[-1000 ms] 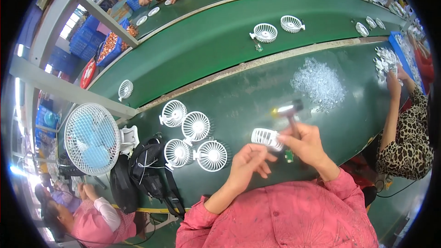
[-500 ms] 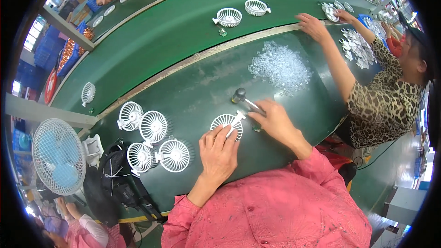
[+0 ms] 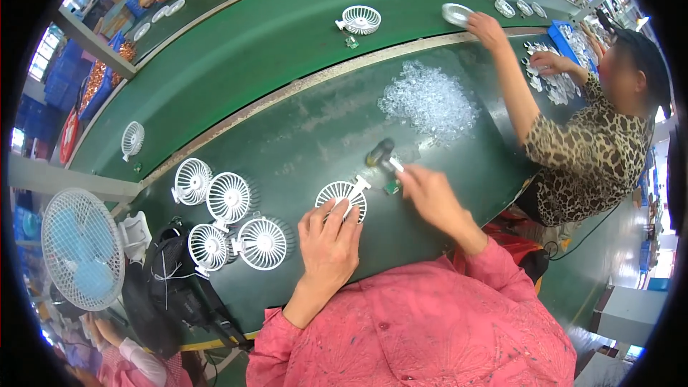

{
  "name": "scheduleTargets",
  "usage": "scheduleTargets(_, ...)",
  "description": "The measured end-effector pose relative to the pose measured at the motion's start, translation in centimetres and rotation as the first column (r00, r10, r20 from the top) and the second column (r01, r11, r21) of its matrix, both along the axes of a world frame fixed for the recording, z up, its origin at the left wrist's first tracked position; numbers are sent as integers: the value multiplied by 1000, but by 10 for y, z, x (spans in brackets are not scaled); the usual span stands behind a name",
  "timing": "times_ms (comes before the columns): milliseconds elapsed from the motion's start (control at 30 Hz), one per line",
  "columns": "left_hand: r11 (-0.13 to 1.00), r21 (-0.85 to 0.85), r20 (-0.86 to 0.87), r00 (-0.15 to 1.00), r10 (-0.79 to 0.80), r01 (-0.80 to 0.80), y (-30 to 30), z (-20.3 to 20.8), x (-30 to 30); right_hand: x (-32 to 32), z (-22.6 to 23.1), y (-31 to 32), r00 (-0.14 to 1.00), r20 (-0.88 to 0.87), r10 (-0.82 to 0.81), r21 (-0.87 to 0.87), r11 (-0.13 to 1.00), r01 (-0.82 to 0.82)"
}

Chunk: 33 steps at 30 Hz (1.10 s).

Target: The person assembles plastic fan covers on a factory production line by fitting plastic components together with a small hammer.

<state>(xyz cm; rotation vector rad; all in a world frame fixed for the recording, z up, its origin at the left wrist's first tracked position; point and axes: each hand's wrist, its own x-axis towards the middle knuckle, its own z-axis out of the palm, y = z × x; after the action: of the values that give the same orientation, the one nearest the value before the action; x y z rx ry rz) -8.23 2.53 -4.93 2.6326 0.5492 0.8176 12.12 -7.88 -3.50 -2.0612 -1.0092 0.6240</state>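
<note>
A white round fan housing with a ribbed grille and a short neck lies on the green table in front of me. My left hand rests over it, fingers on the near part of the grille and on the neck, holding it against the table. In my right hand is a small hammer, its dark head smeared by motion. The head is above the table, beyond the neck and apart from it. A small green circuit board lies between the housing and my right hand.
Several white fan housings stand at the left, near a black bag and a desk fan. A heap of clear plastic pieces lies at the far right. Beyond runs a green conveyor belt. A co-worker reaches over it.
The hammer head has shifted slightly in my right hand's swing; my left hand stays on the housing. One housing has gone from its place on the belt, and the co-worker's hand holds a white round part there.
</note>
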Motion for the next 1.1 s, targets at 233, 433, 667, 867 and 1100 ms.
scheduleTargets(233,991,-126,29,999,-42,45,2,7,-16,53,-6,39,961,185,-207,14,978,208)
scheduleTargets(433,992,-121,49,999,-14,20,2,7,-18,55,-22,60,875,480,-68,14,997,70)
scheduleTargets(667,990,-136,57,998,-36,44,2,4,-16,40,-20,48,898,440,-35,-42,997,60)
scheduleTargets(867,991,-127,44,998,-42,47,1,3,-17,18,-24,38,928,358,103,-40,995,-96)
scheduleTargets(1100,993,-110,-3,999,-43,43,0,7,-19,29,-25,47,838,537,97,-57,995,-78)
